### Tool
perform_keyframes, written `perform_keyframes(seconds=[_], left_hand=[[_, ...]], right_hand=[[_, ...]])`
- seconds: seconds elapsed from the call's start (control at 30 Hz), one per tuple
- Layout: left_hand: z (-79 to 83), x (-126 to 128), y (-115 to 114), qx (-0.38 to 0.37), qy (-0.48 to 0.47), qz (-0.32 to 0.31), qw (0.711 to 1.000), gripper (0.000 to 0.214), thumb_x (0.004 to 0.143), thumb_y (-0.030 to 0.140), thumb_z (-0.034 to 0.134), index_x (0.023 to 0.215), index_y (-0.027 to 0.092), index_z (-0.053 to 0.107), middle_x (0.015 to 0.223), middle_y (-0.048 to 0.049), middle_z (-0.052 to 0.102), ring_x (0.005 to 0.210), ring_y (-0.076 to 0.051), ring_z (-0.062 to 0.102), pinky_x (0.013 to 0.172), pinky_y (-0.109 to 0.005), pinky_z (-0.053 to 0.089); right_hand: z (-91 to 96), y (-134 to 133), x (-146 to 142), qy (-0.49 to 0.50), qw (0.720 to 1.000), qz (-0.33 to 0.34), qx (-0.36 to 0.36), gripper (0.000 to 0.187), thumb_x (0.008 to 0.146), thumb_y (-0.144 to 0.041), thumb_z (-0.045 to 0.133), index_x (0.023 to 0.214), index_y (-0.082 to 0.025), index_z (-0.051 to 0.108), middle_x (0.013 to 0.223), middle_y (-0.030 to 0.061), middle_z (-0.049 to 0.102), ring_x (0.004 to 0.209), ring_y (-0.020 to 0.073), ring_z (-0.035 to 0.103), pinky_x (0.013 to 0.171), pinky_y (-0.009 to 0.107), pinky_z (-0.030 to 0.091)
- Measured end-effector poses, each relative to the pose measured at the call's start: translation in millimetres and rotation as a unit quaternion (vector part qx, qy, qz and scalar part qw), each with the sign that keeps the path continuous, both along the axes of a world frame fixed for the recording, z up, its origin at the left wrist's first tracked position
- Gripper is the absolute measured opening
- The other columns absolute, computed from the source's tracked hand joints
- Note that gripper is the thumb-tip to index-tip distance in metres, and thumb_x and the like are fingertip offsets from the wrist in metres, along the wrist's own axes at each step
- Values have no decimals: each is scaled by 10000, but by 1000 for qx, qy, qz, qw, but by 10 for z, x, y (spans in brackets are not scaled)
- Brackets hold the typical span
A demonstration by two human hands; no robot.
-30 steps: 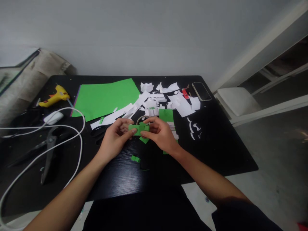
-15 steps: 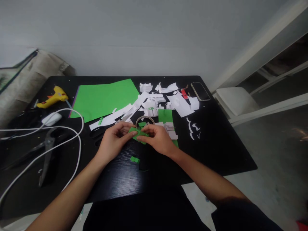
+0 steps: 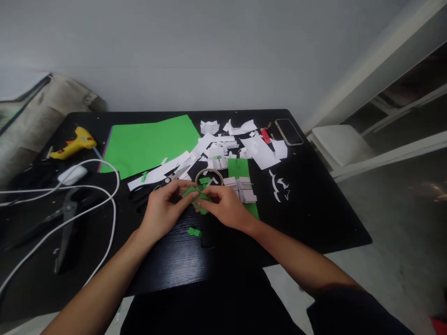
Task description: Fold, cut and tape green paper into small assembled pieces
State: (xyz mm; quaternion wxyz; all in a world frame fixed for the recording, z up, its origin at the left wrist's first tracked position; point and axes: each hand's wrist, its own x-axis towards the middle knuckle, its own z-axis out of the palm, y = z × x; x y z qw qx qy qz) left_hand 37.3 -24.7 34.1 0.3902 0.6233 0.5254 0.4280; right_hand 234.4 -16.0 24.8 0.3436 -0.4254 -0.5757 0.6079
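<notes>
My left hand (image 3: 164, 209) and my right hand (image 3: 223, 207) meet low over the black table (image 3: 314, 204), both pinching a small folded green paper piece (image 3: 196, 196) between their fingertips. Just beyond the hands lies a roll of tape (image 3: 208, 176) with a green scrap inside it. A small green offcut (image 3: 194, 231) rests on the table below my hands. A green paper strip (image 3: 240, 170) with white cut bits on it lies to the right of the tape.
A large green sheet (image 3: 150, 142) lies at the back left, white paper scraps (image 3: 237, 144) at the back middle, a phone (image 3: 288, 131) at the back right. Left side: yellow glue gun (image 3: 73, 142), white cable (image 3: 104, 200), pliers (image 3: 66, 223), scissors (image 3: 146, 190). A white chair (image 3: 342, 146) stands right of the table.
Both hands sank toward the table and nearer to me with the green piece, which went from a flat raised strip to a tilted, more folded shape.
</notes>
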Motion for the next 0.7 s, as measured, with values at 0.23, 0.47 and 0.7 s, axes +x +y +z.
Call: perform_keyframes(seconds=[0.23,0.47,0.7], left_hand=[[-46,-8,38,-38,-39,-11,998,202,842,385,826,917,199,798,760,-16,772,651,-161,672,614,-265,521],[-38,-58,51,-18,-18,21,999,191,842,386,816,833,198,783,696,3,705,611,-141,585,593,-263,441],[-10,-4,58,-51,-60,-21,997,220,851,406,799,842,189,759,753,-16,739,661,-159,646,617,-270,497]], right_hand=[[-36,11,-1,23,999,-28,5,301,851,-482,864,851,-194,778,812,41,789,762,190,744,733,336,591],[-30,32,-10,63,995,-25,-73,364,724,-481,962,862,-188,796,794,18,773,739,172,749,688,320,651],[-27,22,-22,61,994,-34,-87,405,688,-513,978,770,-173,774,704,17,764,629,155,728,651,312,649]])
